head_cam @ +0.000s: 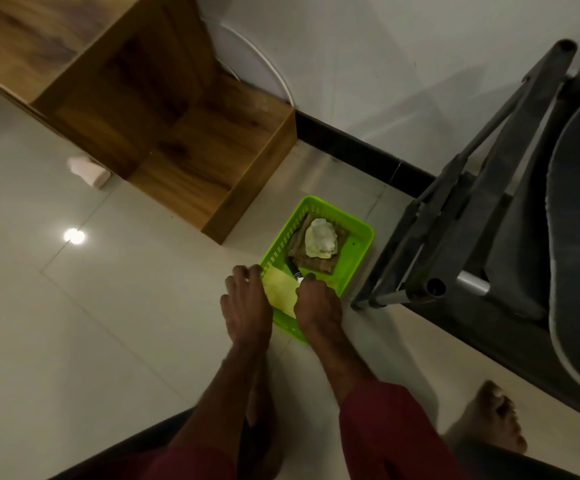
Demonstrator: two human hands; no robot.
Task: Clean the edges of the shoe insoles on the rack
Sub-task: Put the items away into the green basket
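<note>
Cabinet [177, 133] and rack [455, 220] flank the basket [354, 261]; floor [91, 323] leftward lies open.

I am finding no readable text, brand or number in this view. I am checking the green basket [358, 258] and the dark rack [455, 202], and neither is showing legible marks.

To my right, a dark insole [579, 237] with a pale, worn edge lies along the black rack [455, 216], running near to far. On the floor just left of the rack sits my green basket [358, 258], a flat yellow cloth [280, 292] at its near end and a black-handled brush [295, 270] touching it.
</note>
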